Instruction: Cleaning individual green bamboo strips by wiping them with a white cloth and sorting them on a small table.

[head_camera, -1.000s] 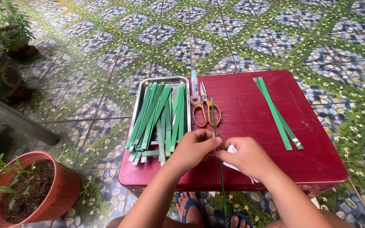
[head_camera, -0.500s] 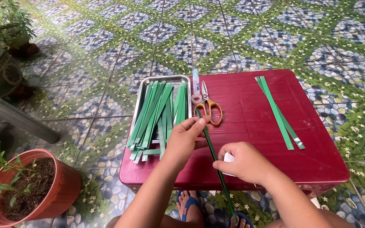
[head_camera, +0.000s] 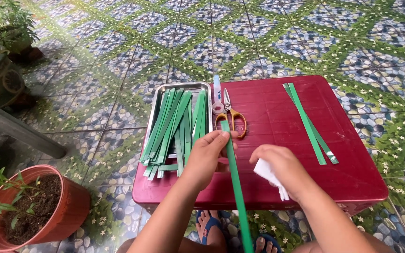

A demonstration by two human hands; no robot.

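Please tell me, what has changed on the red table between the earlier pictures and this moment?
The left hand has lifted one long green leaf strip off the table; it now holds the strip's top end, with the rest hanging down past the table edge. The right hand, holding a white cloth, has moved apart to the right. The metal tray of strips, orange-handled scissors and two strips at right stayed put.

A long, narrow green strip [head_camera: 235, 187] runs from its upper end, pinched in the left hand [head_camera: 207, 157], down and slightly right toward the near edge of the view, passing over the near rim of the red surface [head_camera: 277, 112]. A crumpled white cloth [head_camera: 269, 176] sits in the right hand [head_camera: 282, 166], just right of the strip.
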